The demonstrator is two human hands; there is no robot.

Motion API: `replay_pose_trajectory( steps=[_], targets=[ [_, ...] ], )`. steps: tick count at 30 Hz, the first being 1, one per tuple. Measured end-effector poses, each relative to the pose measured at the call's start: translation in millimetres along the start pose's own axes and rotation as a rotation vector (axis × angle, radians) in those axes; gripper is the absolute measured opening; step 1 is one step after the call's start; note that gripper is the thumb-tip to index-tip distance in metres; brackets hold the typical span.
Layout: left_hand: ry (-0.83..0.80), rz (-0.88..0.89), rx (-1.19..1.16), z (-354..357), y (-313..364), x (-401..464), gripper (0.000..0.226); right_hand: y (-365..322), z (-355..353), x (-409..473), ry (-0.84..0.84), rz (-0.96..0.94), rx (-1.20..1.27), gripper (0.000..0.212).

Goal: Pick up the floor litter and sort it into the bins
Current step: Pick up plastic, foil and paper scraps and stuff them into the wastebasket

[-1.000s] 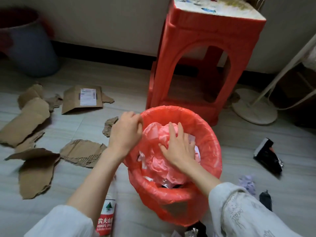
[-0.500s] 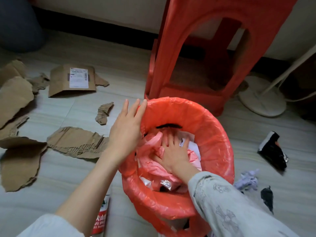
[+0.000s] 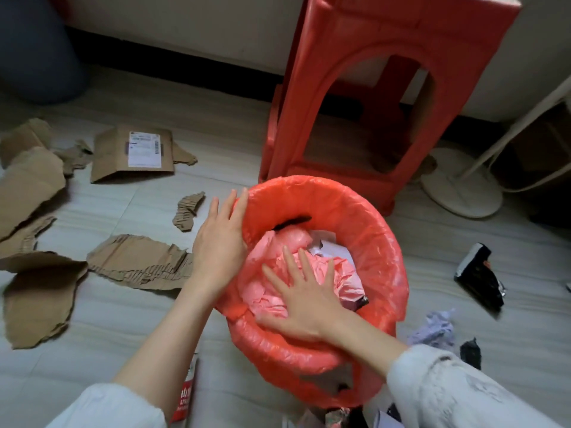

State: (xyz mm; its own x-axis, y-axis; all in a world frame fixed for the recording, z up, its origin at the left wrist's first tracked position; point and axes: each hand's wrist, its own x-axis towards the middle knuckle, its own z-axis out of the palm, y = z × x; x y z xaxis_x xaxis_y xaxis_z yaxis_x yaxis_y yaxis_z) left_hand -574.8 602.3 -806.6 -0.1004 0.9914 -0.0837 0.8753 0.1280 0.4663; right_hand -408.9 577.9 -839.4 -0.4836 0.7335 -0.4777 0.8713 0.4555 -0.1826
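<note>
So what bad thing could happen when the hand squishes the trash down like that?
The right hand presses flat on the pink plastic in the bin. The thin red liner might tear, or something sharp underneath could poke the palm. The left hand only rests open on the rim, so the bin could tip. The cardboard is still waiting on the floor.

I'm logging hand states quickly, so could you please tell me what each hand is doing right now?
Left hand: open, flat against the bin rim, holding nothing.
Right hand: open, fingers spread, pressing on the pink bag.
</note>
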Motion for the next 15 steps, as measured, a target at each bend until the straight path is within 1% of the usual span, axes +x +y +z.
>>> replay_pose_trajectory(
  steps=[1, 2, 4, 6, 8, 12, 15],
  targets=[
    [-0.004, 0.006, -0.008, 0, 5, -2, 0.078, 3, 3, -1, -0.059, 0.011, -0.047, 0.084],
    [-0.004, 0.017, -0.003, 1, 10, -3, 0.077, 9, 4, 2, -0.115, 0.032, -0.069, 0.084],
    [0.016, 0.020, 0.011, 6, 13, -1, 0.066, 19, 5, 14, -0.228, 0.071, -0.060, 0.082],
    [0.039, 0.015, -0.003, 8, 11, 3, 0.070, 21, 8, 30, -0.314, 0.099, -0.060, 0.074],
    [0.041, 0.003, -0.009, 9, 9, 4, 0.074, 19, 13, 41, -0.373, 0.123, -0.114, 0.066],
    [0.074, 0.005, -0.015, 17, 8, 5, 0.075, 21, 20, 54, -0.439, 0.134, -0.227, 0.067],
    [0.097, 0.015, 0.011, 18, 6, 3, 0.074, 19, 25, 52, -0.379, 0.116, -0.217, 0.066]
  ],
)
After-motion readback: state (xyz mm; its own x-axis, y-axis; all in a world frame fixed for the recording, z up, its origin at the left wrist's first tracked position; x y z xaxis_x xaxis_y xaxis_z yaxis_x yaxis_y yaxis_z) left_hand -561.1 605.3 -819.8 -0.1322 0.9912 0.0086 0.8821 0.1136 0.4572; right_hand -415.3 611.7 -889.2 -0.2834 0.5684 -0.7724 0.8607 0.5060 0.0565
